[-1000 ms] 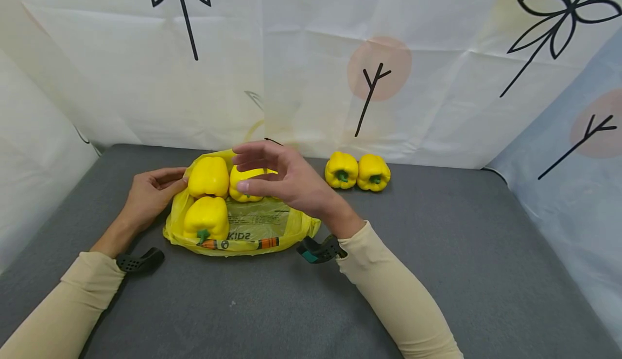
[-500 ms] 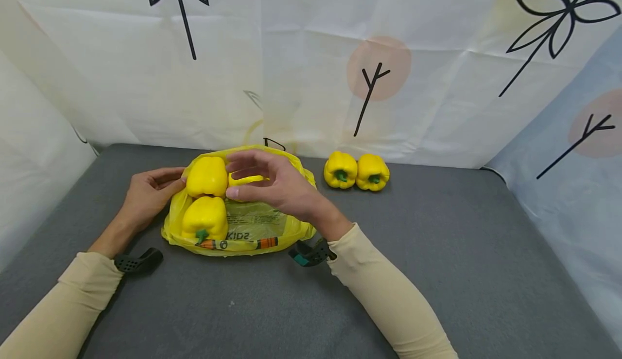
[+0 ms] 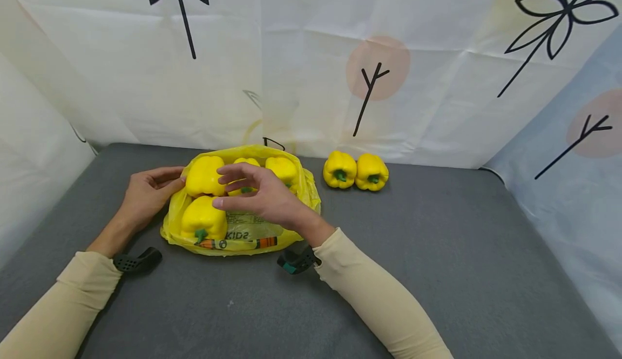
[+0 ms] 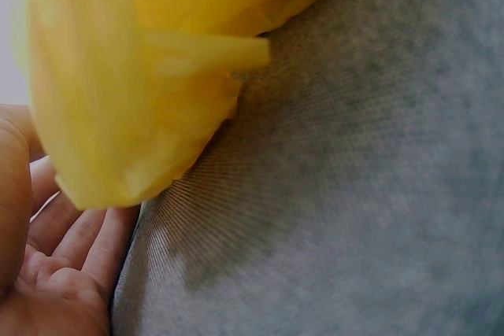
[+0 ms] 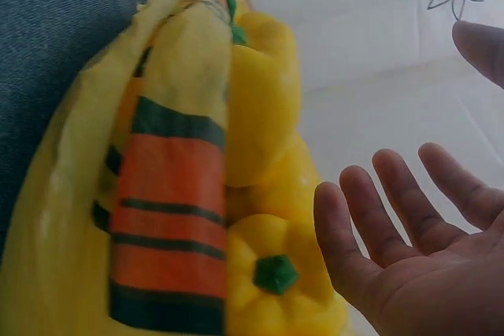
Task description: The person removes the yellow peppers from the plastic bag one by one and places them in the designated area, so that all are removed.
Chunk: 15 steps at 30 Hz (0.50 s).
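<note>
A yellow plastic bag [image 3: 252, 243], its mouth facing up, holds several yellow bell peppers. One pepper [image 3: 203, 176] sits at the bag's back left, another [image 3: 204, 218] in front of it with its green stem forward. Farther right inside lies a pepper [image 3: 282, 171] by the back rim. My left hand [image 3: 148, 194] pinches the bag's left rim; in the left wrist view its fingers [image 4: 83, 245] are partly behind the plastic. Over the bag hovers my right hand [image 3: 267, 194], fingers spread and holding nothing; it partly hides a middle pepper. The right wrist view shows its fingers apart from the peppers.
Two more yellow bell peppers, a left one [image 3: 339, 170] and a right one [image 3: 372, 172], stand side by side on the grey table [image 3: 437, 251], right of the bag. A white patterned cloth [image 3: 311, 67] hangs behind the table.
My right hand has moved left and slightly down over the bag, uncovering the pepper at its back right. My left hand stays at the left rim.
</note>
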### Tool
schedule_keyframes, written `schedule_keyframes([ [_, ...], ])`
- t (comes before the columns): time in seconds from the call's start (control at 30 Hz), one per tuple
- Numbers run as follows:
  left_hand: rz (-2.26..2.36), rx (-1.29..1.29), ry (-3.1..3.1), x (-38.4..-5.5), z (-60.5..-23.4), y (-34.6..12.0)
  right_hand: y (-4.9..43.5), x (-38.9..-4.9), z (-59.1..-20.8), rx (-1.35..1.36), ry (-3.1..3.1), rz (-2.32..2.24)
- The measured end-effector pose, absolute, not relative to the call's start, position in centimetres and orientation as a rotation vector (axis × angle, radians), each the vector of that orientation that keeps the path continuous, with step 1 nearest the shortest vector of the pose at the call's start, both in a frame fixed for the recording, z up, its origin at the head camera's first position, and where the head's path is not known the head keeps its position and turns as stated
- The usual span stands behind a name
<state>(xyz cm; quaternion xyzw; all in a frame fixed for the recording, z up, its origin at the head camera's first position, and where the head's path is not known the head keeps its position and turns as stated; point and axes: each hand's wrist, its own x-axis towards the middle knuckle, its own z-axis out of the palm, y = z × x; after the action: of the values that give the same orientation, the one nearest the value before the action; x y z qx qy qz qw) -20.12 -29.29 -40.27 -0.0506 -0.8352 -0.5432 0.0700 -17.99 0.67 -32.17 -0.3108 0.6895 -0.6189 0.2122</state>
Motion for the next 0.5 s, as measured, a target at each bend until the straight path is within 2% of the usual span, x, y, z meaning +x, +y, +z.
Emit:
schedule_keyframes([
  [0.5, -1.635, -0.152, -2.515, -20.2, -40.3, -29.3, -0.7, -17.7, -34.4, -0.837, 1.996, -1.646],
])
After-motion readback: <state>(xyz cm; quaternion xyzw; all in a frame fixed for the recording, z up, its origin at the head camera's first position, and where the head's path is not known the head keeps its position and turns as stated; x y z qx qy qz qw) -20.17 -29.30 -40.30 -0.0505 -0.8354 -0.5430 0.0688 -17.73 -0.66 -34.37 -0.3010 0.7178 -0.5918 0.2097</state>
